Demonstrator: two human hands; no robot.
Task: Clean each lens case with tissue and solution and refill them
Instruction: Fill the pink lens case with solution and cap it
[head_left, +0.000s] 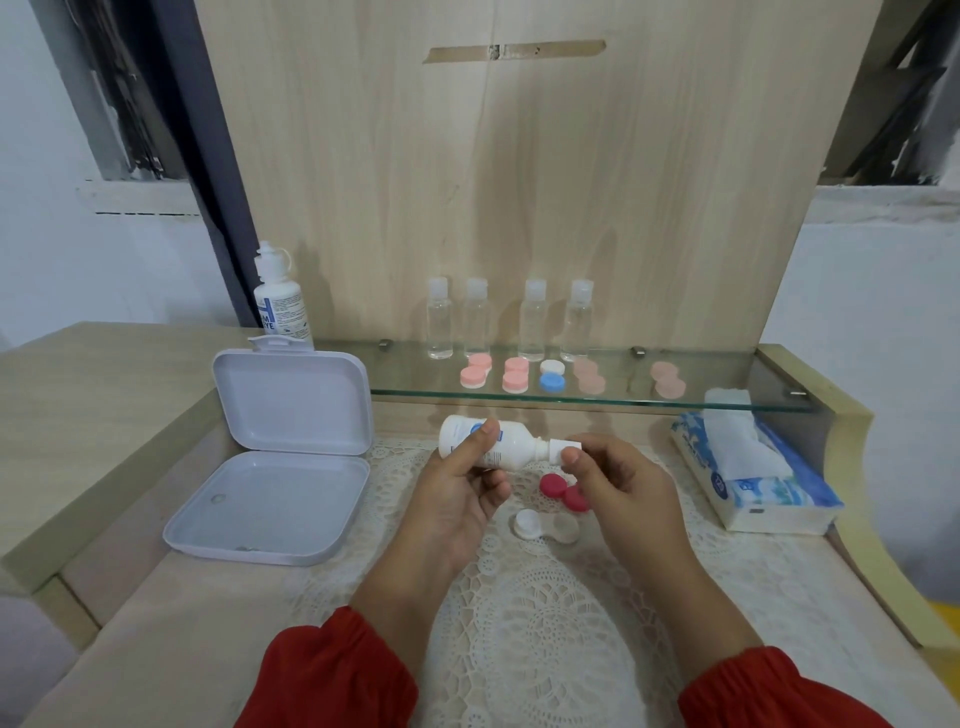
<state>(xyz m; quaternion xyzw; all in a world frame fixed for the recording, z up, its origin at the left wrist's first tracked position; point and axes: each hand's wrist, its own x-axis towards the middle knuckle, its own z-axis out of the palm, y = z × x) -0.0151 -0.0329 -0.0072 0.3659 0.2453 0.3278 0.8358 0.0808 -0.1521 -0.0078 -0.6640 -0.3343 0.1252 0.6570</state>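
Solution bottle (496, 446) label mostly hidden under left hand (457, 493) thumb and fingers; print unreadable. Cap end covered by right hand (618, 486) fingertips, can't tell if cap is on or off. Red lid pair (563, 491), at 5 o'clock from the bottle, partly blocked by right hand. Clear well of open lens case (546, 526) too faint to tell if liquid inside. Far bottle (280, 301) label blurred, cut by white box (291, 400) lid. Both red sleeves cut off at bottom edge.

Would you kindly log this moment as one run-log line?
left hand: holds white plastic solution bottle sideways | right hand: fingers on bottle cap | open white lens case: on lace mat
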